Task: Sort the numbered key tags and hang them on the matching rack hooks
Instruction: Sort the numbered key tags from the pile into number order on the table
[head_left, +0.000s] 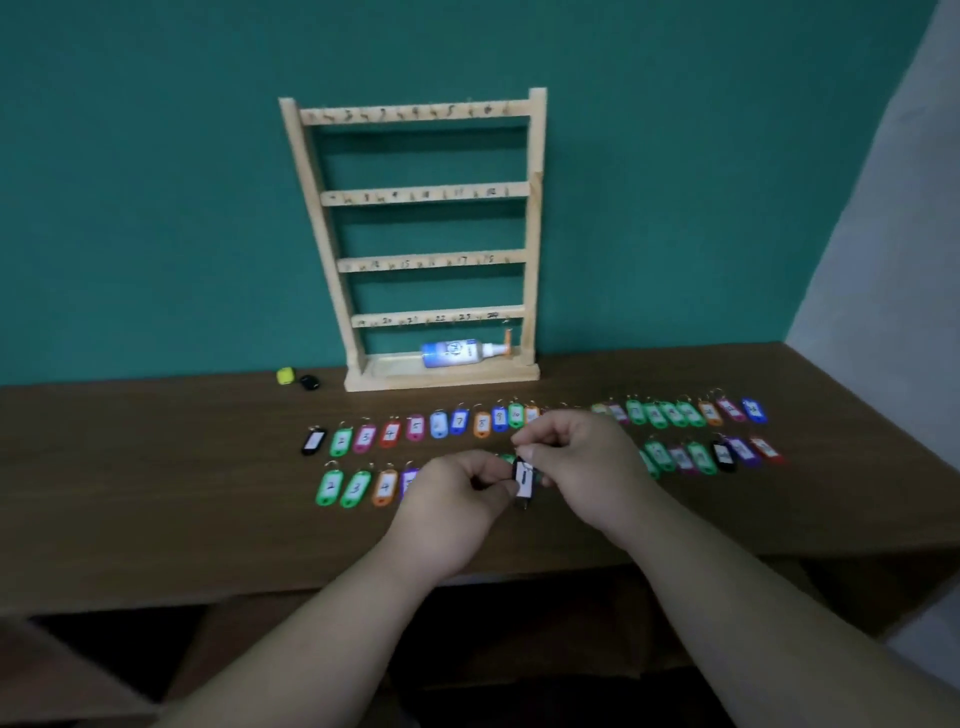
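A wooden key rack (426, 192) with four numbered hook rails stands against the green wall. Two rows of coloured numbered key tags (389, 434) lie on the brown table (156, 493) in front of it. Both hands meet above the front row around a black key tag (522, 480) with a white label. My left hand (457, 499) pinches the tag's side, while my right hand (576, 457) pinches its top end. One orange tag (508, 340) hangs on the bottom rail's rightmost hook. My hands hide the middle tags of both rows.
A white and blue bottle (457, 354) lies on its side on the rack's base. A small yellow object (285, 375) and a small black object (309, 383) sit left of the rack. The table's front edge runs below my wrists; a pale wall rises at right.
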